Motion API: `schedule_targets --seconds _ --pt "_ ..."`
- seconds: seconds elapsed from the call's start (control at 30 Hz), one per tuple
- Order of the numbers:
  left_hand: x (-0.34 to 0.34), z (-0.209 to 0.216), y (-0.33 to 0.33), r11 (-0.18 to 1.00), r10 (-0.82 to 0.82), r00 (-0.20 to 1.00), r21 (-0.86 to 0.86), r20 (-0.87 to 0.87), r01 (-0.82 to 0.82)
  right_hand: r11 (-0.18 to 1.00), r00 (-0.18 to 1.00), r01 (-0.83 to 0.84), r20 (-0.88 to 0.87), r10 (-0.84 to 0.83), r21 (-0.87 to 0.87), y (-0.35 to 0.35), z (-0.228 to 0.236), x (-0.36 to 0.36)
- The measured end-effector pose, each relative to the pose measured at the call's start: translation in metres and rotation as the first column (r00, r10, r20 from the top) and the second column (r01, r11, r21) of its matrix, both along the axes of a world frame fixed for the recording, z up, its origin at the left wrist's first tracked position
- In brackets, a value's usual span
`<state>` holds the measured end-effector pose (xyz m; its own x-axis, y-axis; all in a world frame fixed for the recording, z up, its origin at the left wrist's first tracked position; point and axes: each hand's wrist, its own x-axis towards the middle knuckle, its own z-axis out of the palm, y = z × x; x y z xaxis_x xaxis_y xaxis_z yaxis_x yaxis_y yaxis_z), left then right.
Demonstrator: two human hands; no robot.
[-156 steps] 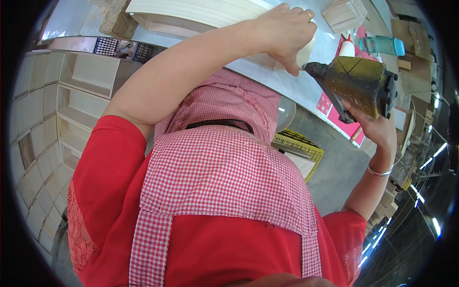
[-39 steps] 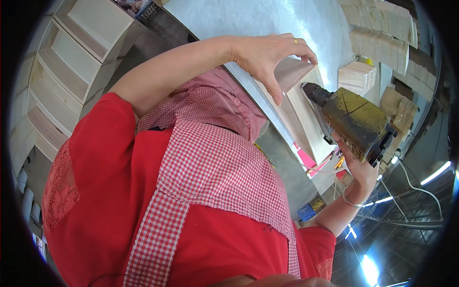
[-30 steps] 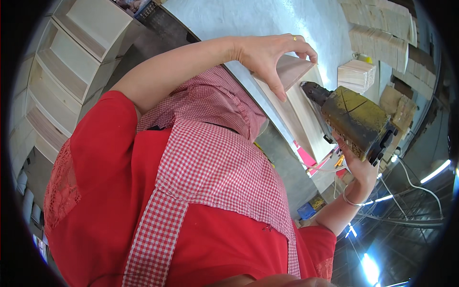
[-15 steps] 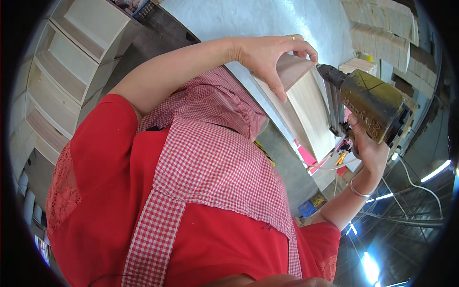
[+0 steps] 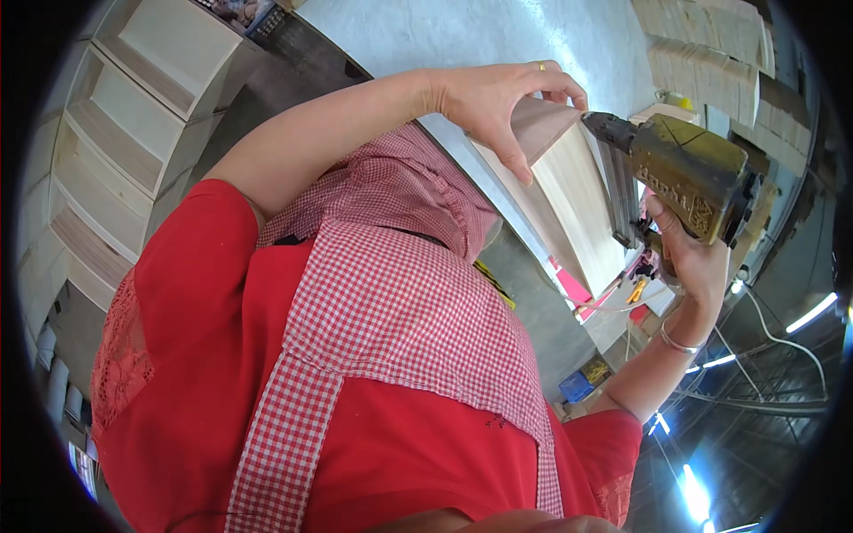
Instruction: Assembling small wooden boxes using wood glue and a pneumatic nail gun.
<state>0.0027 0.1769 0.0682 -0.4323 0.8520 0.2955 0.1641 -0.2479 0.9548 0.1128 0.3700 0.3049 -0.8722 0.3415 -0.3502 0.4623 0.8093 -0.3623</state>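
My left hand (image 5: 493, 107) spans the far-left end of a pale wooden box (image 5: 582, 209), thumb on the near side and fingers over the far side. In my right hand (image 5: 697, 266) is a worn, dark yellow nail gun (image 5: 689, 169), gripped by its handle. The nail gun's dark nose is at the box's upper corner, close to my left fingertips; whether it touches the wood I cannot tell. Its long magazine runs beside the box. My right fingers are partly hidden behind the tool.
The box rests on a grey-white worktable (image 5: 462, 35). Stacked thin wooden boards (image 5: 711, 75) stand at the far right. Open wooden boxes (image 5: 115, 142) are piled on the left. A pale hose (image 5: 613, 308) runs below the nail gun, near a blue bin (image 5: 576, 386).
The nail gun has shifted slightly up and left, its nose nearer the box corner. My right wrist has moved a little with it. My left hand keeps almost the same place.
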Motion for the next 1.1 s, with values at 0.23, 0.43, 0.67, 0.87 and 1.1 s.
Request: schedule_targets --seconds 0.23,0.43,0.67,0.87,1.1 --pt "0.015 -0.002 -0.01 0.989 0.14 0.989 0.044 -0.054 -0.138 0.995 0.993 -0.096 -0.079 0.093 -0.036 0.007 0.0 0.037" --pt "0.041 -0.016 -0.006 0.948 0.304 0.917 -0.011 -0.257 -0.317 0.977 0.977 -0.212 -0.043 0.211 -0.014 -0.003 0.006 0.058" --pt "0.059 -0.024 0.01 0.838 0.493 0.743 0.017 -0.452 -0.545 0.96 0.96 -0.279 -0.004 0.279 -0.027 -0.018 0.006 0.052" --pt "0.06 -0.024 0.011 0.847 0.455 0.759 -0.037 -0.465 -0.53 0.958 0.958 -0.287 0.006 0.287 -0.016 -0.016 0.004 0.051" --pt "0.061 -0.022 0.01 0.824 0.495 0.723 -0.005 -0.482 -0.567 0.913 0.914 -0.405 0.011 0.405 0.037 -0.015 0.003 0.047"
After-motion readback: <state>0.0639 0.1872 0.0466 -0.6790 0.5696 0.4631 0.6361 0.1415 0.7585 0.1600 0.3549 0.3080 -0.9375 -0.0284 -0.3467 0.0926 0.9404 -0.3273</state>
